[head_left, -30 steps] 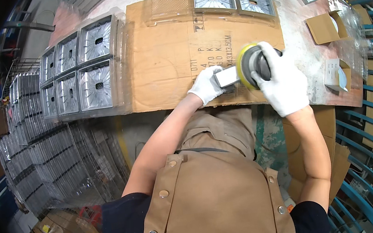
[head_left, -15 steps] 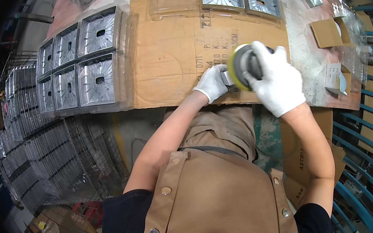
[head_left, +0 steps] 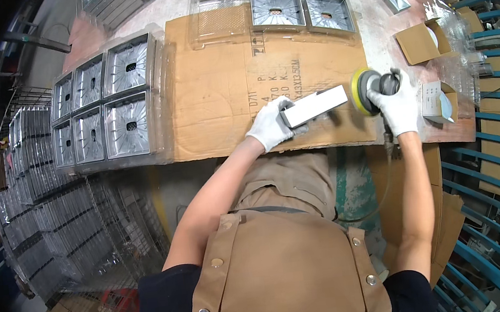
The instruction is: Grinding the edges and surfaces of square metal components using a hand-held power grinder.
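Observation:
My left hand (head_left: pixel 272 125), in a white glove, grips one end of a square metal casting (head_left: pixel 316 106). The casting is tilted above the cardboard sheet (head_left: pixel 209 93) and turns a bright flat side wall upward. In my gloved right hand (head_left: pixel 402 106) is a handheld orbital sander (head_left: pixel 371 89) with a yellow-rimmed pad. Its pad faces the casting, with a gap between them. A hose or cord hangs below the sander.
Clear plastic trays of grey square castings lie to the left (head_left: pixel 135 123) and at the far side (head_left: pixel 275 10). Small open cardboard boxes (head_left: pixel 413 45) stand at the right. Stacked trays (head_left: pixel 61 202) fill a wire rack at lower left; blue curved rails (head_left: pixel 482 191) run along the right.
My right hand has moved the sander right, off the casting. My left hand has shifted slightly left, and the casting, mostly hidden before, now shows its side. The view has shifted a little.

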Demonstrator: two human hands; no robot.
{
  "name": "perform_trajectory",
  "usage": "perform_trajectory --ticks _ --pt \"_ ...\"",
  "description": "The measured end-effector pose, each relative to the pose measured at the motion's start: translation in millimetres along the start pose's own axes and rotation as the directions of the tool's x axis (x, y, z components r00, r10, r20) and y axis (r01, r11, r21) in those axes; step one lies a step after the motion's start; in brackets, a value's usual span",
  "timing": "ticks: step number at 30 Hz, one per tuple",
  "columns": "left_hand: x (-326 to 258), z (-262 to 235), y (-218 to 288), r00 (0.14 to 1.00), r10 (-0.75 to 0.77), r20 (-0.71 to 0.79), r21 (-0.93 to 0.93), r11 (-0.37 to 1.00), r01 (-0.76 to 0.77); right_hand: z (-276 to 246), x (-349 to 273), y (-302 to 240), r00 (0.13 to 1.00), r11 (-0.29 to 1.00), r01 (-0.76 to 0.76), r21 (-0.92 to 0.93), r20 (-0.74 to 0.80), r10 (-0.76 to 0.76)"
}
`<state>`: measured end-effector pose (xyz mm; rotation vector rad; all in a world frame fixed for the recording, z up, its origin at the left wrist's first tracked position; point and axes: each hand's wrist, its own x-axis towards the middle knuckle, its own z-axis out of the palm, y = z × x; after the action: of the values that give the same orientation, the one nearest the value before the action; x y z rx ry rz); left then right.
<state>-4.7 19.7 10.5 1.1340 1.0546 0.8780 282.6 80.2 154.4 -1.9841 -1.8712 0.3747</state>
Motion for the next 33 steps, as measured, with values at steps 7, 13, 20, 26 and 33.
perform_trajectory --ticks 7,13,20,26,33 --pt "-19.9 28.3 23.2 0.938 0.090 -0.335 0.004 0.995 -0.095 38.7 -27.2 16.2 0.975 0.974 -0.222 -0.038 0.015 0.223" --pt "-13.0 -9.2 36.3 0.873 0.045 -0.485 -0.206 0.965 -0.164 49.8 -33.6 5.9 0.954 0.956 -0.268 -0.116 0.105 0.280" --pt "-13.9 -12.7 92.4 0.874 -0.443 -0.200 -0.900 0.435 0.014 55.3 -43.8 2.0 0.959 0.969 -0.189 -0.162 0.182 0.217" --pt "-12.3 -16.8 68.4 0.908 -0.413 -0.076 -0.920 0.380 0.095 62.7 -43.7 6.1 0.972 0.972 -0.179 -0.152 0.123 0.198" --pt "-17.0 -24.6 58.6 0.897 -0.424 -0.126 -0.916 0.398 0.059 65.3 -46.2 1.0 0.974 0.977 -0.162 -0.138 0.134 0.180"
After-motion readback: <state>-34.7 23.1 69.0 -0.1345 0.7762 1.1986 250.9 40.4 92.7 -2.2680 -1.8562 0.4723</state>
